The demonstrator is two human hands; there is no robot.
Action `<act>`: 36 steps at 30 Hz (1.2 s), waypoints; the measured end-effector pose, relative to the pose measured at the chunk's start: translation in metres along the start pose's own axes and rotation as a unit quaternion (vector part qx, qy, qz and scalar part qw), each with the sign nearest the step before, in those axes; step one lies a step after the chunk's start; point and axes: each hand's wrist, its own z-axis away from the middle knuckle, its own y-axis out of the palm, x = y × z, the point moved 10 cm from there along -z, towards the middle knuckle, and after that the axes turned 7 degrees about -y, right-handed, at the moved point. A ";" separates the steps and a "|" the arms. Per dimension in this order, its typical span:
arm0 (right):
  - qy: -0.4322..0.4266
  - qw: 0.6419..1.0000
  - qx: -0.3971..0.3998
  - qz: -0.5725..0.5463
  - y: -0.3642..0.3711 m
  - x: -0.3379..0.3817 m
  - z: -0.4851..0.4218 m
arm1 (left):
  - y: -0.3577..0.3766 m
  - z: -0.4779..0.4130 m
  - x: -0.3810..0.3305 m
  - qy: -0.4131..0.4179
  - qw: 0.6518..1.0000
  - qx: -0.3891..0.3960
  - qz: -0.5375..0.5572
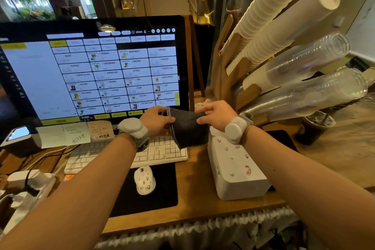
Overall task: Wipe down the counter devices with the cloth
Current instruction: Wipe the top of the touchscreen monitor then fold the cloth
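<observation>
A dark grey cloth (188, 130) hangs between my two hands in front of the monitor's lower right corner. My left hand (157, 121) pinches its left edge and my right hand (215, 114) grips its top right. The lit touchscreen monitor (91, 75) shows an ordering menu. Below the hands lie a white keyboard (162, 153), a white mouse (144, 182) on a black mat (162, 191), and a white sticker-covered box device (237, 170) under my right wrist.
A wooden rack (227, 71) at the right holds long stacks of paper cups (284, 18) and clear plastic cups (308, 95). A lidded dark drink (316, 128) stands on the counter. A small scanner screen (18, 136), paper notes and a power strip (30, 184) sit at the left.
</observation>
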 end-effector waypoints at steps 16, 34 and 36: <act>-0.028 0.995 -0.040 0.082 -0.010 -0.007 -0.002 | 0.004 0.000 -0.033 0.114 0.939 -0.029 -0.323; 0.129 0.973 -0.028 -0.192 -0.015 -0.052 0.037 | 0.080 0.014 -0.025 0.004 0.993 0.074 -0.095; 0.134 0.981 -0.030 -0.137 -0.034 -0.064 0.050 | 0.110 0.018 -0.022 -0.031 0.989 0.129 -0.059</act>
